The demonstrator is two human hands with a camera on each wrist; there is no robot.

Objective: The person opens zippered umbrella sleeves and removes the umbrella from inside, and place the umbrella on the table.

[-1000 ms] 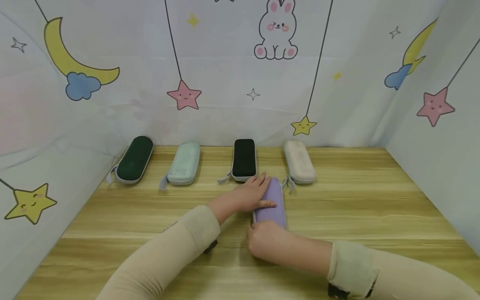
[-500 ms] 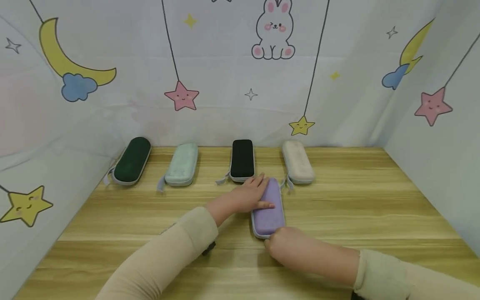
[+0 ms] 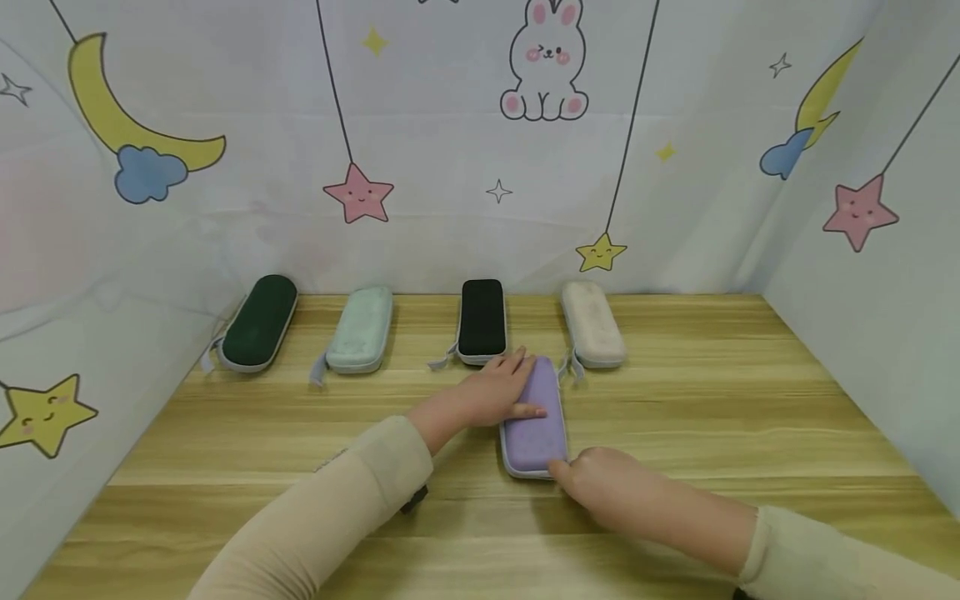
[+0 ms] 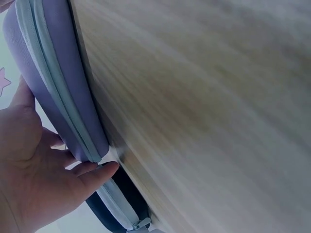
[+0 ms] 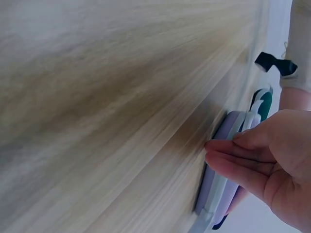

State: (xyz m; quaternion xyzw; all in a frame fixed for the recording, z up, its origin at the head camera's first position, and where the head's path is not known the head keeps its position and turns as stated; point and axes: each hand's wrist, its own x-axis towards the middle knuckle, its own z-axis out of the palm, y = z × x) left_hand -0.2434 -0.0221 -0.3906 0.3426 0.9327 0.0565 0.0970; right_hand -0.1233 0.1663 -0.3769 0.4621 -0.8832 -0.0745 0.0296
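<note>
A purple zippered glasses case (image 3: pixel 534 433) lies lengthwise on the wooden table. My left hand (image 3: pixel 491 392) holds its far left part, thumb on the lid and fingers around the far end. Seen from the left wrist, the case's pale zipper band (image 4: pixel 53 73) runs along the side above the left hand (image 4: pixel 43 165). At the near right corner my right hand (image 3: pixel 600 479) pinches at the zipper. In the right wrist view the thumb and fingers of the right hand (image 5: pixel 262 162) meet at the zipper band; the pull is hidden. A narrow dark gap shows along the zipper beside them.
Along the back lie a dark green case (image 3: pixel 261 321), a mint case (image 3: pixel 362 329), a black case (image 3: pixel 482 317) and a cream case (image 3: pixel 592 323), each with a grey strap. The black one almost touches my left fingers. A printed white cloth (image 3: pixel 435 108) encloses the table (image 3: pixel 712 400).
My right hand has moved right along the near end of the purple glasses case, from its left corner to its right corner. My left hand keeps its hold.
</note>
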